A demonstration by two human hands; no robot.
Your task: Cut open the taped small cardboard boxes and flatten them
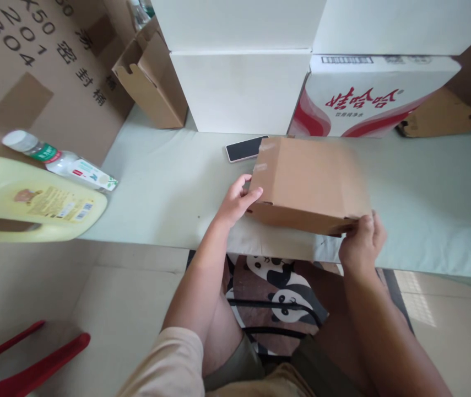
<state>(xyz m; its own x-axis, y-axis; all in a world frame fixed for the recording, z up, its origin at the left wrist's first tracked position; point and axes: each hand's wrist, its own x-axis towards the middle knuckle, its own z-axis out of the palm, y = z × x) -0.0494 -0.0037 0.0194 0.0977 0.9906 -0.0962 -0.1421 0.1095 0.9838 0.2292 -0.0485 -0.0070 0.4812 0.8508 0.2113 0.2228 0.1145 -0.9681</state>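
A brown cardboard box (309, 176) sits at the front of the table, its top closed and bits of clear tape on its left side. My left hand (237, 198) grips the box's left front corner, thumb on top. At the right front corner my right hand (363, 240) is closed on the box's edge, its fingertips partly hidden. The box's right end looks blurred. Just behind its left side lies a smartphone (243, 149) with a dark screen, partly covered by the box.
White cartons (243, 91) and a red-and-white carton (363, 99) stack along the back. An open cardboard box (148, 82) stands back left. On the left are a clear bottle (65, 160) and a yellow jug (61, 204). A pale green cloth (164, 182) covers the table.
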